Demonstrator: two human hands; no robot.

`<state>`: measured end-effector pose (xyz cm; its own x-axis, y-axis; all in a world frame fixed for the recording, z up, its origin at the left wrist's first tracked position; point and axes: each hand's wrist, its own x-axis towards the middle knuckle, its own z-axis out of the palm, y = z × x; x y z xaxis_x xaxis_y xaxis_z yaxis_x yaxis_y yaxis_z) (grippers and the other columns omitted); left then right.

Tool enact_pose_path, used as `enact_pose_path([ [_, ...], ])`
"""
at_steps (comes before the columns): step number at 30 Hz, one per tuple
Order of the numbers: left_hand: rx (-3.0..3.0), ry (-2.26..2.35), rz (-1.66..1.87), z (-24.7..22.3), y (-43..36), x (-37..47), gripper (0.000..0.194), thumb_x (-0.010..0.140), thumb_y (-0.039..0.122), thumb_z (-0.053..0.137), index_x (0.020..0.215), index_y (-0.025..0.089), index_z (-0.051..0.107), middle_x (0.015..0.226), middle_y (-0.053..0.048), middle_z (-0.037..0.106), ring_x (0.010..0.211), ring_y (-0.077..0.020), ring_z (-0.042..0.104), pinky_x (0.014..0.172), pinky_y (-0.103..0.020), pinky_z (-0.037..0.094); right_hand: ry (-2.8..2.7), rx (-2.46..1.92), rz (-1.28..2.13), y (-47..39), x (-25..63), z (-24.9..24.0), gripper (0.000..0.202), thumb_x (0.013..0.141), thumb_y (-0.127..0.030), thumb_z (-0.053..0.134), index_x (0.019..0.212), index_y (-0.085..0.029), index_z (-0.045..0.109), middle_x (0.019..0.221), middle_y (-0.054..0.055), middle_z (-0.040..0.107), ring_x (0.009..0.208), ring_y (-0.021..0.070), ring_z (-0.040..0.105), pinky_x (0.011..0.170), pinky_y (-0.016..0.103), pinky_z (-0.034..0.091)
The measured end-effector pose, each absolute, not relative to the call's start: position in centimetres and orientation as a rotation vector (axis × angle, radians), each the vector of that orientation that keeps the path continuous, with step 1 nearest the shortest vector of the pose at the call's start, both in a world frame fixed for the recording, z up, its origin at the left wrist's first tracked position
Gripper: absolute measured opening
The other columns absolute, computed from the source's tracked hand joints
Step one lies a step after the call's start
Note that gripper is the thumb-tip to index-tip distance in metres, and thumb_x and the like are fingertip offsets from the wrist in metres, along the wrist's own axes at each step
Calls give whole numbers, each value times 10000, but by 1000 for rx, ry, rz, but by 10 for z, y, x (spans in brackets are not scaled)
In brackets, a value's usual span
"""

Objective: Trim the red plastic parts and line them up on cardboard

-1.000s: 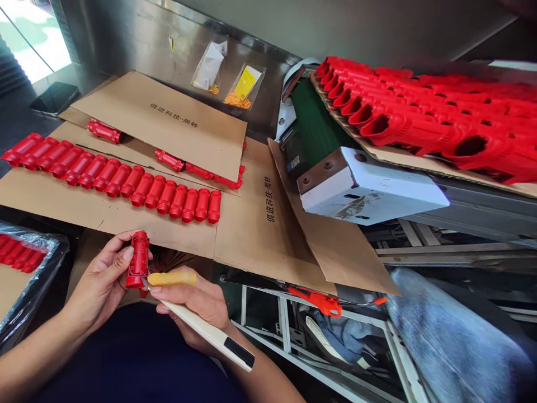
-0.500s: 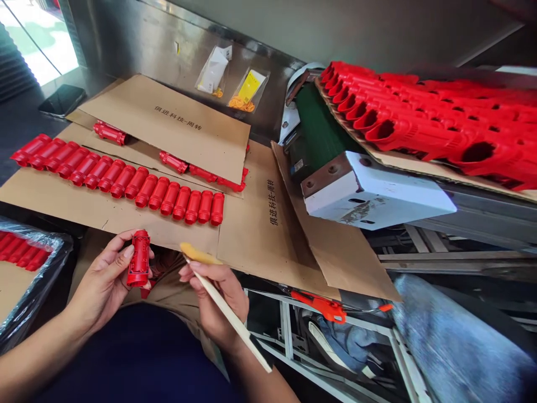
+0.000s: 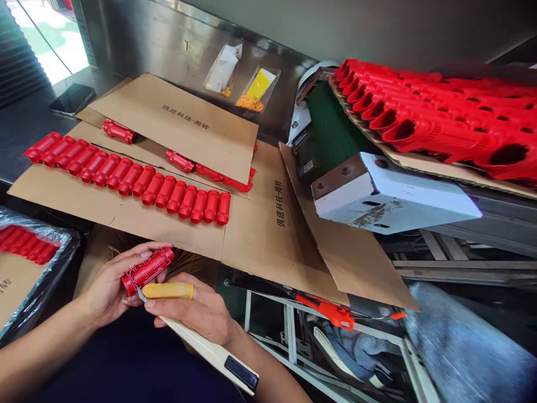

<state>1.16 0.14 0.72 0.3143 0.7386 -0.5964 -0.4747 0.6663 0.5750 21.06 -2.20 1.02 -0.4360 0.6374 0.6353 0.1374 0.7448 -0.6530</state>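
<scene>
Trimming is in hand here: a red moulded plastic cylinder [image 3: 146, 271] is held tilted in the left hand [image 3: 109, 288], fingers curled round it, low in the view above the lap. The right hand [image 3: 197, 310] is closed on a cream-handled trimming knife [image 3: 205, 350], whose tip is set against the lower end of the part; a yellow finger cot [image 3: 168, 290] is worn on the guiding finger. For a clean cut, it is judged that the part should be gripped firmly near the trimmed edge, the blade kept shallow, and light strokes drawn away from the holding fingers.

A row of like red cylinders [image 3: 130, 182] is laid side by side on a cardboard sheet [image 3: 126, 218]; further ones [image 3: 119, 131] are seen between the upper cardboard layers. At the left a plastic-lined box [image 3: 62, 246] is seen, with more red parts [image 3: 25, 244] lying in it on cardboard. Larger red housings [image 3: 440, 123] are stacked on a cardboard tray [image 3: 423, 163] at the right. Two small clear bags [image 3: 239, 78] rest on the metal surface behind.
</scene>
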Motion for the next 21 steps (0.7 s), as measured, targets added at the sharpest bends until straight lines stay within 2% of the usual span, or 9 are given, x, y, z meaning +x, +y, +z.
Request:
enact_pose_path([
  [3,336,959,822,7,2,12,359,807,337,880,1129,178,875,1089,-182,813,650,-215,728,404,-227,467,-1965,-582,632,-22,209,11,176,1027,-155,744,1203,-149,749,1121,131,848,991,209,814,890,320,713],
  [5,341,952,812,7,1,13,361,815,352,879,1134,185,873,1034,-173,815,590,-191,693,373,-215,421,-1957,-584,629,-22,209,10,176,1030,-155,739,1206,-157,745,1117,128,847,984,210,814,889,322,712],
  [8,328,907,786,8,1,13,398,829,396,882,1162,179,855,817,-130,783,433,-100,543,339,-162,304,-1934,-600,657,-23,210,10,161,1044,-169,722,1204,-163,738,1120,132,843,990,214,815,893,333,711],
  [10,324,864,803,9,2,13,428,834,421,886,1179,174,829,735,-102,759,377,-55,455,345,-135,284,-1886,-648,702,-25,213,11,163,1042,-159,720,1204,-169,740,1128,131,837,997,214,813,890,333,709],
  [11,339,854,842,10,2,13,435,842,430,884,1187,178,809,751,-100,766,378,-57,463,350,-136,311,-1851,-674,721,-27,214,11,173,1040,-154,720,1211,-174,740,1135,128,835,1004,211,811,892,329,706],
  [13,410,880,979,8,1,13,423,872,427,871,1213,206,755,873,-110,797,457,-112,583,388,-182,444,-1770,-745,740,-29,217,10,200,1038,-149,715,1233,-187,743,1164,122,829,1022,202,805,897,317,699],
  [16,577,968,1247,3,0,12,413,879,393,889,1212,261,682,1029,-82,797,703,-202,749,573,-289,637,-1675,-873,677,-33,216,7,229,1056,-179,690,1277,-209,741,1225,132,813,1064,214,801,904,336,698],
  [18,689,1003,1380,-3,-2,11,410,857,373,917,1170,276,671,1027,-46,790,796,-198,769,683,-293,670,-1658,-927,608,-34,213,5,250,1070,-194,664,1310,-218,729,1235,139,808,1091,233,801,911,366,704],
  [21,820,1040,1438,-10,-6,8,363,865,345,917,1132,282,679,1026,-22,802,861,-173,766,767,-246,665,-1685,-903,538,-33,207,3,282,1066,-170,654,1340,-208,710,1214,144,814,1101,250,801,912,393,712],
])
